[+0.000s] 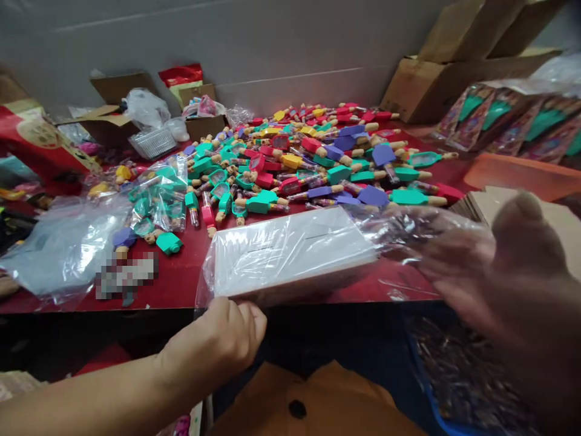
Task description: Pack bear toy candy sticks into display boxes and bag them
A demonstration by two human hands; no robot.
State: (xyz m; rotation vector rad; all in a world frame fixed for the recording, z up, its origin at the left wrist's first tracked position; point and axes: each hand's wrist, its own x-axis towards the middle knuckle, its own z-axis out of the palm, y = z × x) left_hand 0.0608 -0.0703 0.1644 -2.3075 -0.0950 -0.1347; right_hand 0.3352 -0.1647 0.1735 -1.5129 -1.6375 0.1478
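A white box [290,248] in a clear plastic bag lies tilted at the front edge of the red table. My left hand [222,333] is closed at the bag's lower left corner, its fingers curled against the film. At the right, my right hand [503,272] is blurred, with its thumb raised and its fingers stretched toward the loose end of the bag [408,233]. The film lies against those fingers. Behind the box spreads a heap of small green, red, purple and yellow pieces [263,201] with peg-like ends.
Clear plastic bags [68,248] lie at the left. Open cartons [109,124] stand at the back left, a large carton [417,88] at the back right. Wrapped packs [494,118] and an orange tray [521,175] are at the right. A blue bin [463,375] stands below the table edge.
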